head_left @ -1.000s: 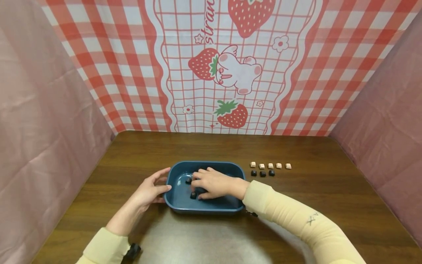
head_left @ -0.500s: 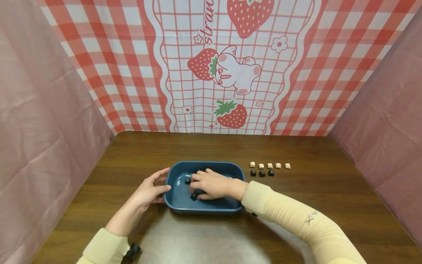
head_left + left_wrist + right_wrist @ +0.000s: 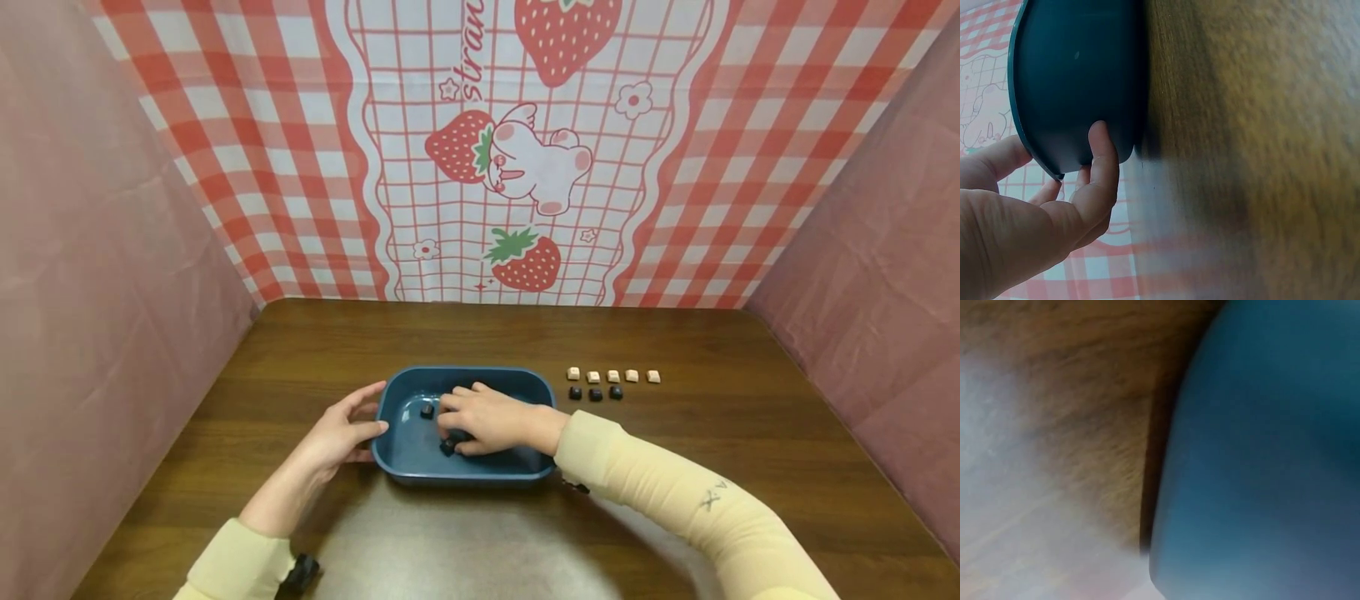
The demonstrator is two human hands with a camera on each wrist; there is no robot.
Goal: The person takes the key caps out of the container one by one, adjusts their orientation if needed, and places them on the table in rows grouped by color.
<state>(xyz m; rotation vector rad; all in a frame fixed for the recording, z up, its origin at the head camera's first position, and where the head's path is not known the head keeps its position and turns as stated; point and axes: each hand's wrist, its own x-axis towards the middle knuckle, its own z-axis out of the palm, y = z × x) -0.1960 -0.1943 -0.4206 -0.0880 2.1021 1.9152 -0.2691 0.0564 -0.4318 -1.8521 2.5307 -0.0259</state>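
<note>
A blue rectangular bin (image 3: 480, 479) stands on the table in the head view. My left hand (image 3: 337, 435) touches its left end, thumb at the rim and other fingers against the outer wall; the left wrist view shows this hand (image 3: 1054, 219) from below. My right hand (image 3: 487, 419) reaches inside the bin, fingers curled downward. Between its thumb and forefinger tips it pinches a black keycap (image 3: 447, 447), partly covered. Another black keycap (image 3: 427, 412) lies just left of the fingers on the bin floor. The bin's outer wall (image 3: 1260, 456) fills much of the right wrist view.
Right of the bin is a row of several cream keycaps (image 3: 613, 377). Below that row sit three black keycaps (image 3: 596, 395). A checked strawberry cloth (image 3: 300, 167) hangs behind the brown wooden table (image 3: 712, 433), with pink cloths (image 3: 97, 292) at both sides.
The black keycap near the right thumb has turned and shifted slightly right, towards the palm. My right hand has moved slightly over it. The left hand and the bin have stayed put.
</note>
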